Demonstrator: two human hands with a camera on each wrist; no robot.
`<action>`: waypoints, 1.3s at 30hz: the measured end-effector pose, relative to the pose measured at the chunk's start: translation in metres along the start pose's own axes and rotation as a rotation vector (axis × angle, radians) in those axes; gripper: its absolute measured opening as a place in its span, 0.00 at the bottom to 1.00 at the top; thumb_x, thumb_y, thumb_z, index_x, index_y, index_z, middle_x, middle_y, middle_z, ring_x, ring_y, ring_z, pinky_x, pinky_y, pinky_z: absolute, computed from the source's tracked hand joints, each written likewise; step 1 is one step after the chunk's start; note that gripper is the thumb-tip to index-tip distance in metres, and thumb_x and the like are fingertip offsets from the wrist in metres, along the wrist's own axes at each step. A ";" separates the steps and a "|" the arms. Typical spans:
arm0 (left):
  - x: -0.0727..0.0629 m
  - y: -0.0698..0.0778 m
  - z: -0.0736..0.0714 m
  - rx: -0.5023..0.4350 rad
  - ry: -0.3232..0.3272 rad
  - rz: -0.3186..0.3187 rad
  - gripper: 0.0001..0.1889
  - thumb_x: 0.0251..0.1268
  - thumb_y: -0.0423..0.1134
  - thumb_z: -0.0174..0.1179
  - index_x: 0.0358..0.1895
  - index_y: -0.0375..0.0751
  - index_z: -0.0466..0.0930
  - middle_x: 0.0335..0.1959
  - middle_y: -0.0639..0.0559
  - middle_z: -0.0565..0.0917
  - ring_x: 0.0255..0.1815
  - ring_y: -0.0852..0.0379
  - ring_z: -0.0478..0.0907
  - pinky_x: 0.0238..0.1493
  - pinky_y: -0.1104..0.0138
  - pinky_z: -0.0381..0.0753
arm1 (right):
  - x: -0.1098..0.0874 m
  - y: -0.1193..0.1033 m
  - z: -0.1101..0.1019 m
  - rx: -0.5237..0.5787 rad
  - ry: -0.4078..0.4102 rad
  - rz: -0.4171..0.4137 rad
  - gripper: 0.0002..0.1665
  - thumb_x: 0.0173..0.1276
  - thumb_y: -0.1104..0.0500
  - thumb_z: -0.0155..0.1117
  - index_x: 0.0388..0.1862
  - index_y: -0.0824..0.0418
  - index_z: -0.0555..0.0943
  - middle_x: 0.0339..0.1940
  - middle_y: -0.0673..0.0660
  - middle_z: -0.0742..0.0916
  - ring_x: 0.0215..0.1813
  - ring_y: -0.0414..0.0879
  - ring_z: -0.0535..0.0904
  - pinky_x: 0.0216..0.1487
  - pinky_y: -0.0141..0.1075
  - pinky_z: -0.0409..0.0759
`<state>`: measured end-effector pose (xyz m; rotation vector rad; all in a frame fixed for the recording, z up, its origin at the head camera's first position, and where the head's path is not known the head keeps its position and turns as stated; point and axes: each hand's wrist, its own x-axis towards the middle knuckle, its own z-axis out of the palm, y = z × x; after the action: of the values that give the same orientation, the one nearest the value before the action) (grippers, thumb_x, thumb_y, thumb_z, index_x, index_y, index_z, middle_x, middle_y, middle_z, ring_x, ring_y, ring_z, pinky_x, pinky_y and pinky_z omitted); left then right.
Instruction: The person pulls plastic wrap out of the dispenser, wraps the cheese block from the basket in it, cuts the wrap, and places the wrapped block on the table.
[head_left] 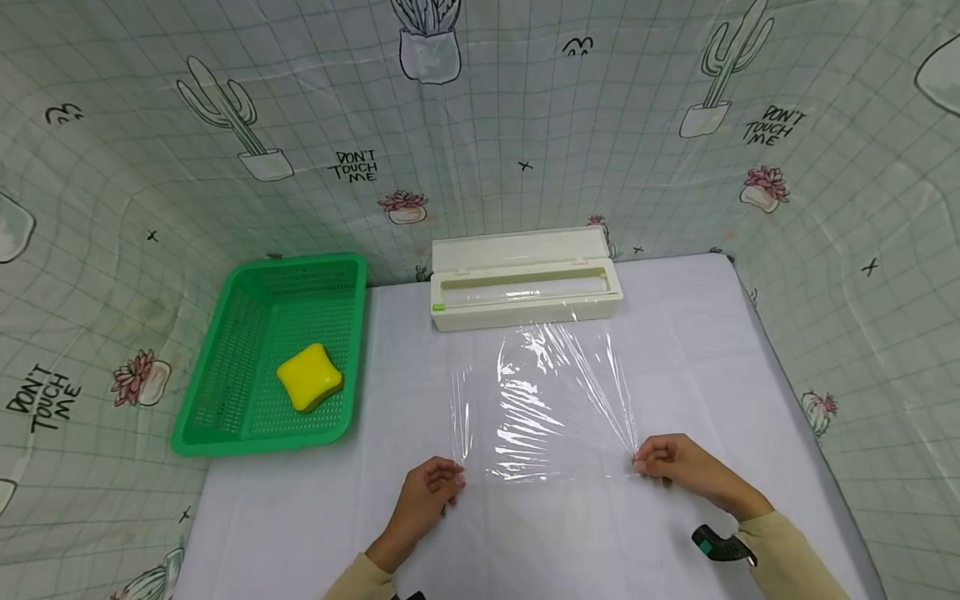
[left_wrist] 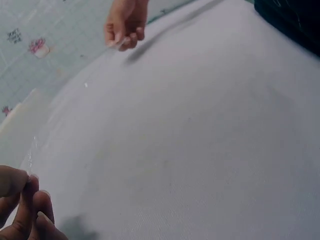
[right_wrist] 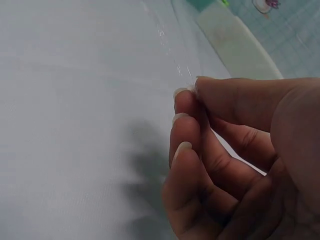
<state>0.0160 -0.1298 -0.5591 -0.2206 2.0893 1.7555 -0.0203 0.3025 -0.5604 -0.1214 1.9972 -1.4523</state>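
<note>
A sheet of clear plastic wrap (head_left: 525, 400) stretches from a white dispenser box (head_left: 525, 317) toward the person. The box's lid (head_left: 521, 248) stands raised, and a roll of wrap (head_left: 525, 290) shows inside. At the sheet's near left corner, the left hand (head_left: 427, 498) pinches the film between thumb and index finger. The right hand (head_left: 686, 467) pinches the near right corner, where the film gathers into creases. In the right wrist view, a bit of film sits between the thumb and index fingertip of the right hand (right_wrist: 225, 145).
To the left stands a green basket (head_left: 258, 446) with a yellow sponge-like block (head_left: 309, 375) in it. A white cloth (head_left: 585, 542) covers the table. Patterned curtain fabric (head_left: 487, 125) hangs behind and at both sides. A dark device (head_left: 723, 546) is at the right wrist.
</note>
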 end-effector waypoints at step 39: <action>0.008 -0.013 0.015 0.527 0.231 0.149 0.06 0.63 0.32 0.72 0.40 0.40 0.84 0.29 0.56 0.87 0.21 0.68 0.72 0.22 0.71 0.71 | 0.007 -0.010 0.038 -0.399 0.370 0.126 0.07 0.66 0.65 0.75 0.31 0.63 0.84 0.23 0.50 0.81 0.28 0.44 0.75 0.28 0.32 0.71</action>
<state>0.0171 -0.1167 -0.5761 -0.1204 2.7100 1.2323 -0.0079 0.2642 -0.5613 0.1104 2.5291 -1.0365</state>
